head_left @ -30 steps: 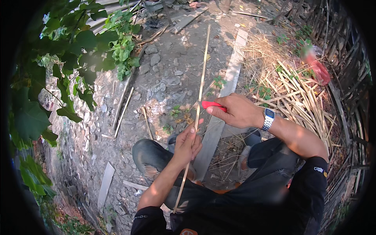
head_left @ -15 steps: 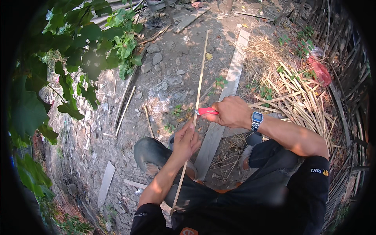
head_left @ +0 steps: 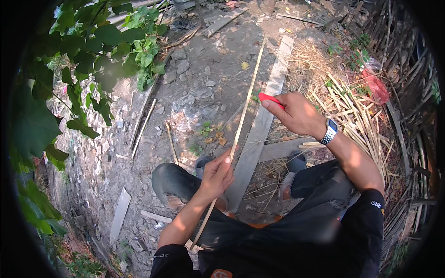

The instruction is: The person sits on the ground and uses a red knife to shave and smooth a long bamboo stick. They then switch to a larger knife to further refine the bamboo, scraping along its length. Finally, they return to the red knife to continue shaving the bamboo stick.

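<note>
A long, thin bamboo strip [head_left: 247, 104] slants from beside my lap up toward the far ground. My left hand [head_left: 217, 175] is closed around it a little below its middle, with the thumb pressed along the strip. Off to the right and farther up, my right hand [head_left: 299, 113] grips a red-handled knife [head_left: 270, 99], apart from the strip. The blade is hard to make out. Under the strip's right side lies a long grey plank [head_left: 259, 136], which runs away from between my feet.
A heap of split bamboo strips [head_left: 357, 111] lies at the right, near a red plastic bag [head_left: 375, 87] and a stick fence [head_left: 408, 69]. Leafy branches [head_left: 41, 116] hang at the left. Stones [head_left: 181, 67] and a short board [head_left: 121, 215] lie on the dirt.
My right hand has moved the knife off the strip, up and to the right. The strip's far end has swung right, and my left hand has shifted slightly down.
</note>
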Tool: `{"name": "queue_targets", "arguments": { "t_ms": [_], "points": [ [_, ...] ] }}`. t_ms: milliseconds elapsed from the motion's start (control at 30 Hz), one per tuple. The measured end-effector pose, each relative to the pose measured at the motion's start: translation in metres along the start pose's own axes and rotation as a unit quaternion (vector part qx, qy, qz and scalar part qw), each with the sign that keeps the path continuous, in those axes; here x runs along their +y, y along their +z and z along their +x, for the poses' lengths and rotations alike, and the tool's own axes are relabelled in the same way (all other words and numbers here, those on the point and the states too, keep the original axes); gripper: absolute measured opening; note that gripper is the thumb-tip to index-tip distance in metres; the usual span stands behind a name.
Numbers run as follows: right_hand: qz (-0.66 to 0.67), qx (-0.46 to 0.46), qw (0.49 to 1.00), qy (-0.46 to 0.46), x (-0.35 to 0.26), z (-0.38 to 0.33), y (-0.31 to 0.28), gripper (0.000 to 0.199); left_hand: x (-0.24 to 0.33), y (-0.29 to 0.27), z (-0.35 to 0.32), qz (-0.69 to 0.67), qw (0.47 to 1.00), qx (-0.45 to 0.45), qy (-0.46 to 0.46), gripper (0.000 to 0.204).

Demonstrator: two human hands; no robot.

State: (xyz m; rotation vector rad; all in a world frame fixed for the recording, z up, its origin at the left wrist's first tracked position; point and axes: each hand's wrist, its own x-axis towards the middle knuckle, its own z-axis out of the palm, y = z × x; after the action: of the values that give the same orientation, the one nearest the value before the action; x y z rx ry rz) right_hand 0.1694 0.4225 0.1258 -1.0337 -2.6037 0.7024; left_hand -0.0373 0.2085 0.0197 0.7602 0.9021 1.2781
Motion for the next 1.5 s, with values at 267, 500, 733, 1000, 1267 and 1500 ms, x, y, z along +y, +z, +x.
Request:
{"name": "queue_targets", "arguments": {
  "t_ms": [267, 500, 733, 1000, 1267, 1500],
  "points": [
    [-0.122, -0.102, 0.985, -0.062, -0.023, -0.006, 0.050, 0.068, 0.006, -0.004, 0.010, 0.004, 0.998, 0.063, -0.030, 0.047],
    [-0.072, 0.296, 0.923, 0.233, 0.191, 0.033, -0.083, 0.085, -0.009, 0.004, -0.027, 0.153, 0.986, -0.055, -0.038, 0.045],
    [0.242, 0.491, 0.795, 0.263, 0.186, -0.109, -0.137, 0.060, 0.004, 0.006, -0.011, 0.167, 0.985, -0.037, -0.006, 0.042],
    [0.848, 0.114, 0.512, -0.071, -0.017, -0.219, 0.029, 0.062, 0.028, 0.013, -0.002, 0.230, 0.961, 0.090, 0.124, 0.043],
    [0.948, 0.016, 0.309, 0.081, -0.043, -0.218, 0.225, 0.053, 0.080, 0.048, -0.075, 0.243, 0.903, 0.162, 0.314, 0.033],
    [0.957, 0.034, 0.259, -0.126, -0.014, -0.140, 0.128, 0.041, 0.068, 0.050, -0.127, 0.166, 0.883, 0.171, 0.403, 0.024]
  ]
}}
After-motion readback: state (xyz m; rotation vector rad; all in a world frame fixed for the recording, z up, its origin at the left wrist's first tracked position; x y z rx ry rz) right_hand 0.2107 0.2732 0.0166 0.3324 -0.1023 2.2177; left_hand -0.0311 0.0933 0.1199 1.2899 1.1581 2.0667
